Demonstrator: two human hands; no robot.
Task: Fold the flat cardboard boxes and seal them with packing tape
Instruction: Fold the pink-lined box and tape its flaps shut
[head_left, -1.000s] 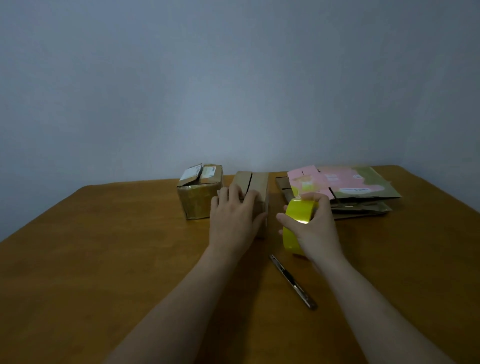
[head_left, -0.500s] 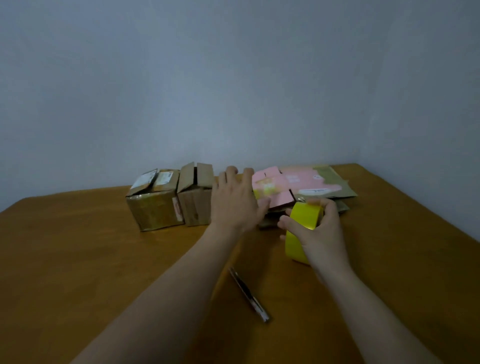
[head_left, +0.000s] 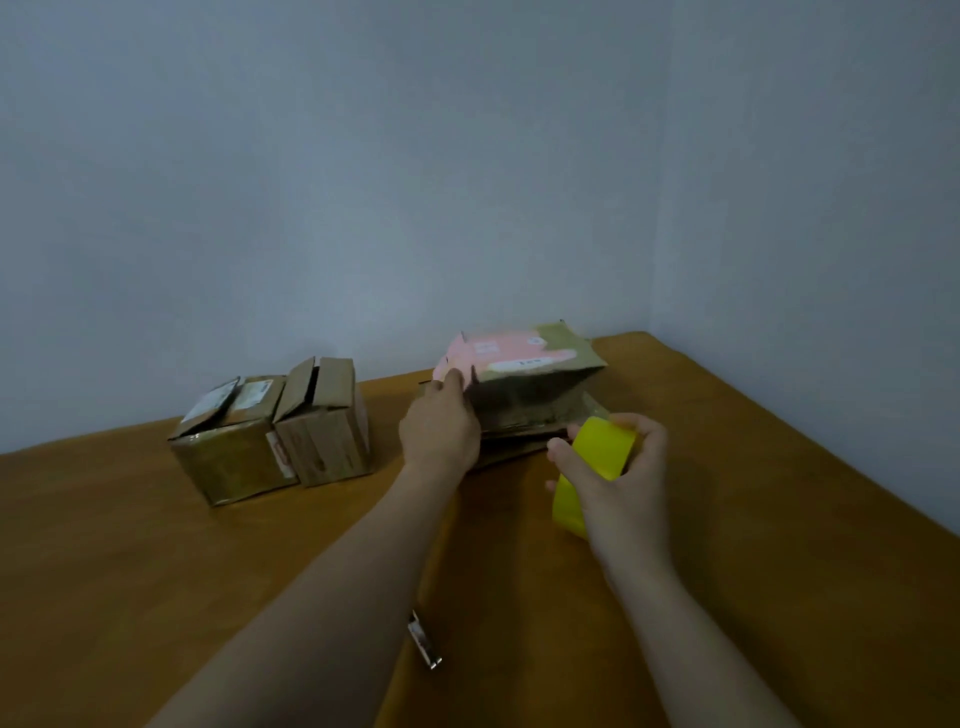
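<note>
Left hand (head_left: 440, 432) pinched on pink flat box (head_left: 511, 358) edge, lifting | right hand (head_left: 621, 480) clamped around tape roll (head_left: 597, 462) | board likely light, floppy; better held near a fold.

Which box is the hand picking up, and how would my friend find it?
Look at the far right end of the brown table, near the wall corner, where flat cardboard lies in a stack. The left hand is lifting the top piece. It is the only one with pink print; the two folded boxes to its left are plain brown.

Flat pink box (head_left: 511, 358) tilted up; yellow tape (head_left: 602, 457)
</note>
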